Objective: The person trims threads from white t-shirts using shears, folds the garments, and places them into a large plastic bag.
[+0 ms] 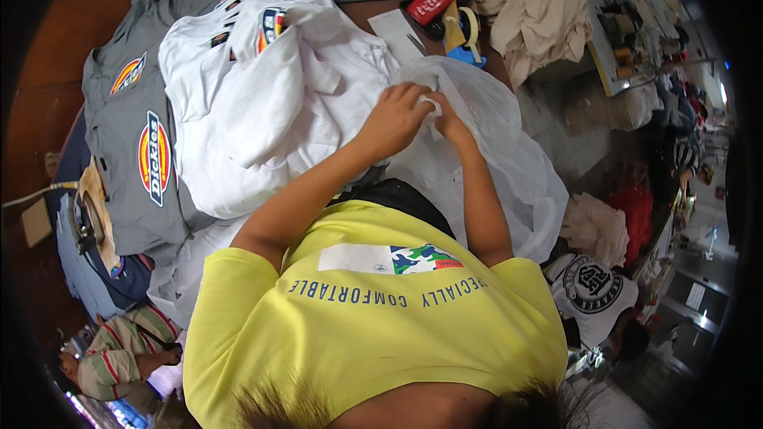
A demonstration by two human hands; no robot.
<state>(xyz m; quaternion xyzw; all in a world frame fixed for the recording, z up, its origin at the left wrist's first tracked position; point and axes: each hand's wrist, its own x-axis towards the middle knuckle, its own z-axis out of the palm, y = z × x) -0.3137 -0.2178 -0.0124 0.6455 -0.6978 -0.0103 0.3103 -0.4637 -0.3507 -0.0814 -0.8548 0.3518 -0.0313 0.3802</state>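
The work in hand centres on a translucent plastic bag (520,175), and it looks to be at a part-way stage: the film is taken up at one edge, but the bag hangs slack and rumpled and seems to have nothing inside. The left hand (397,117) and right hand (451,121) are close together, each pinching the film near the bag's upper edge; the fingertips partly hide the film, so I cannot tell whether its layers are parted there. The bag lies in front of the person and spreads out to the right, past the right forearm. Left of it, the white shirts (246,119) lie in a loose heap outside the bag, on top of grey shirts (119,143) spread over the bench (362,14). Room for the hands is tightest on that left side, where the heap comes right up to the left forearm. Beyond the bag, a red container (430,4), a tape roll (470,28) and a pile of beige cloth (540,8) crowd the far edge. To the right, the bench ends and pale floor (574,143) shows, giving the bag freer space.
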